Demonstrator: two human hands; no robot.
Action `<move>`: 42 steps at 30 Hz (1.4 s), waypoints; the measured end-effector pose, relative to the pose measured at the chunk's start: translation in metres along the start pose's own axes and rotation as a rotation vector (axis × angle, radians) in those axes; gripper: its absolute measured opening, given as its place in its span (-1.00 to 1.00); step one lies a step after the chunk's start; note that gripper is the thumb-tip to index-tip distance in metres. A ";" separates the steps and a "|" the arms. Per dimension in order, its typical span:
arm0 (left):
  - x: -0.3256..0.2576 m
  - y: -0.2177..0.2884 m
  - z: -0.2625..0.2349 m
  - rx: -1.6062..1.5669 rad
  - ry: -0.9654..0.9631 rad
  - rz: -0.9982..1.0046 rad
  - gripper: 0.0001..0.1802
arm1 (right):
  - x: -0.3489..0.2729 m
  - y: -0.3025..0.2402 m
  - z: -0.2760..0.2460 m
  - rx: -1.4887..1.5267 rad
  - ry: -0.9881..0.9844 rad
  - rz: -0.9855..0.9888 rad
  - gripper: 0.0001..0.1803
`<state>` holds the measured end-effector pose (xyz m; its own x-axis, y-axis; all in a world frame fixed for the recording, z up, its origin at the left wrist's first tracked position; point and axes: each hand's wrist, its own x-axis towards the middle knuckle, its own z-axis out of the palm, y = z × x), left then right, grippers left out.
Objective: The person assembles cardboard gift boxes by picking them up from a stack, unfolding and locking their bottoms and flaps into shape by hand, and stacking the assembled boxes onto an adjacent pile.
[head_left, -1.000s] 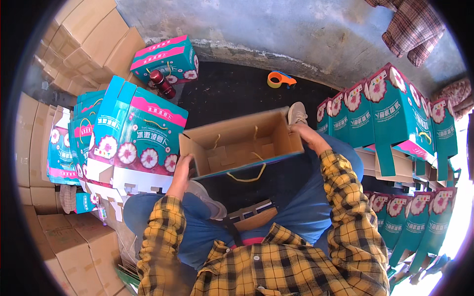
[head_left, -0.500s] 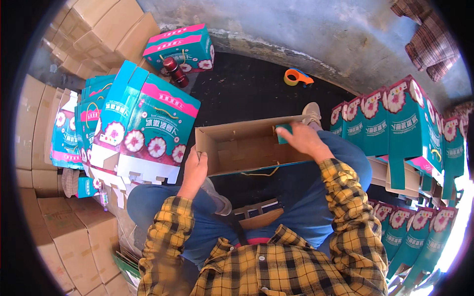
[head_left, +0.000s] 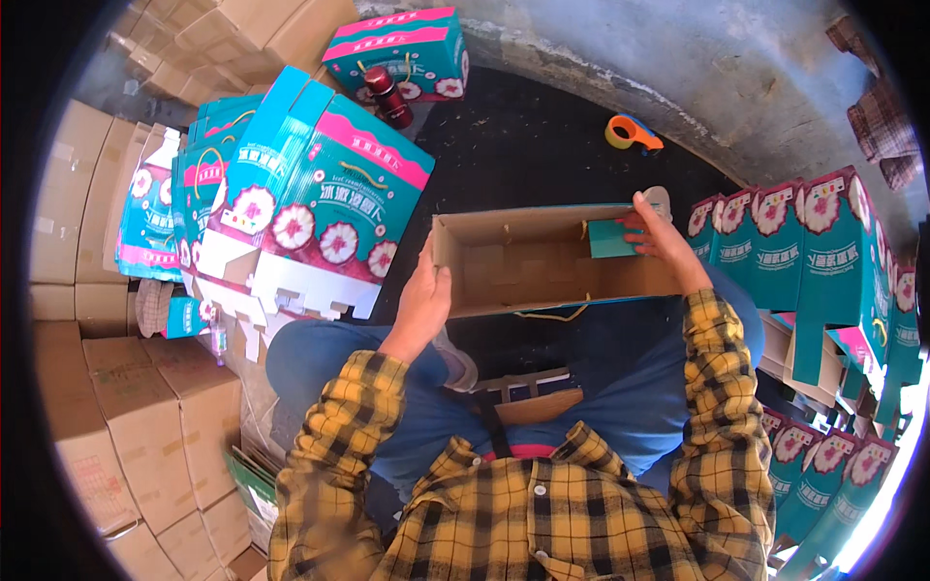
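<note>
While the left hand point(head_left: 423, 302) clasps the cardboard box point(head_left: 542, 261) end, the right hand point(head_left: 657, 237) pinches its teal flap point(head_left: 610, 238).

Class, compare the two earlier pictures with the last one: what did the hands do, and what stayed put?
The right hand slid from the box's outer corner onto its teal end flap. The left hand kept gripping the other end. The tape dispenser stayed on the floor.

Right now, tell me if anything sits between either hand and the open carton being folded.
Nothing visible does. The left hand grips the open carton at its left end wall, and the right hand presses a teal flap at its right end. Both touch it directly.
</note>
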<state>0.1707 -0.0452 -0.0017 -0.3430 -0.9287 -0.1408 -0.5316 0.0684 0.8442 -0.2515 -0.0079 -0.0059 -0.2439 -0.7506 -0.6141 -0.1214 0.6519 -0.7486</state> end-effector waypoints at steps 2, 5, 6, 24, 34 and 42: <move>-0.002 0.003 0.001 0.059 -0.039 0.020 -0.32 | -0.008 -0.002 0.005 0.011 -0.008 -0.012 0.18; -0.001 -0.005 -0.002 0.050 -0.009 0.055 -0.32 | -0.007 -0.007 0.013 0.021 0.023 -0.079 0.04; 0.002 -0.009 -0.002 0.016 0.017 0.080 -0.32 | -0.010 -0.007 0.014 0.019 0.030 -0.078 0.04; 0.009 0.017 -0.001 0.309 -0.222 -0.017 -0.30 | -0.010 -0.015 0.034 0.010 -0.137 -0.165 -0.04; 0.008 -0.011 -0.006 0.137 -0.240 -0.041 -0.31 | -0.026 0.000 0.008 0.188 0.205 -0.078 0.04; -0.002 -0.021 -0.012 -0.041 -0.174 -0.097 -0.38 | -0.017 0.014 0.003 -1.097 0.085 -0.456 0.02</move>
<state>0.1919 -0.0493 -0.0130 -0.4222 -0.8531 -0.3066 -0.5377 -0.0367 0.8423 -0.2458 0.0141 -0.0069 -0.0224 -0.9546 -0.2971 -0.9617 0.1017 -0.2544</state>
